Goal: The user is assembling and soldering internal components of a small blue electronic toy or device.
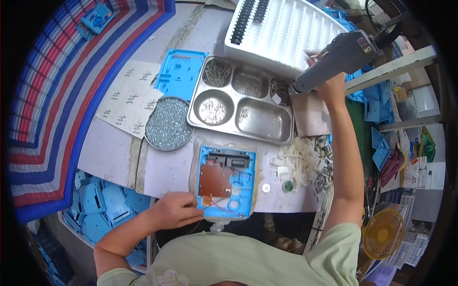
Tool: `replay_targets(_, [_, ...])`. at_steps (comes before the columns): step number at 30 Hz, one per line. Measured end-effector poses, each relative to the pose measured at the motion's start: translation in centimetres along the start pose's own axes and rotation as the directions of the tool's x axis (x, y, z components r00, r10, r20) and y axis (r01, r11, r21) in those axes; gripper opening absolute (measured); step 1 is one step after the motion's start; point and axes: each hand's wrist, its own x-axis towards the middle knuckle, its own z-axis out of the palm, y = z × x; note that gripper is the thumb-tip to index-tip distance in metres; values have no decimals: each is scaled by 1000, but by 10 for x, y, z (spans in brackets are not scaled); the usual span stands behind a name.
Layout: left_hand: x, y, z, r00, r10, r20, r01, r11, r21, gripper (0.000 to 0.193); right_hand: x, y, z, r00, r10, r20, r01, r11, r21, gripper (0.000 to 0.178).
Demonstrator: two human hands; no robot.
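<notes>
A blue plastic housing (253, 186) lies open in front of me, holding a brown circuit board (214, 181), a black part (231, 159) and thin wires. At its lower left corner is my left hand (179, 209), fingers curled and pressed together on the edge, close to a wire. My right arm stretches to the far right. There, my right hand (332, 90) is at the near edge of a white foam tray (276, 59) with rows of black parts. A dark grey electric screwdriver (334, 59) hangs in front of it and hides most of its fingers.
Beyond the housing sit a steel compartment tray (238, 128) of small metal parts and a round dish of screws (169, 124). Loose white and metal pieces (305, 162) pile up at right. A blue panel (179, 74) lies behind; a bin of blue housings (107, 205) is at left.
</notes>
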Motion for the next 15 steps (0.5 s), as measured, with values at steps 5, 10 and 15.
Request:
replay_targets(5, [-5, -1, 1, 999, -28, -27, 29, 999, 34, 15, 109, -1, 84, 846, -533, 19, 521, 819, -241, 17])
replay_targets(10, [-8, 2, 4, 998, -59, -37, 60, 998, 29, 15, 124, -4, 108, 831, -553, 63, 544, 782, -304, 18])
replay_targets(15, [-5, -1, 4, 999, -43, -34, 43, 999, 5, 16, 128, 47, 119, 915, -340, -216, 357, 933, 39, 11])
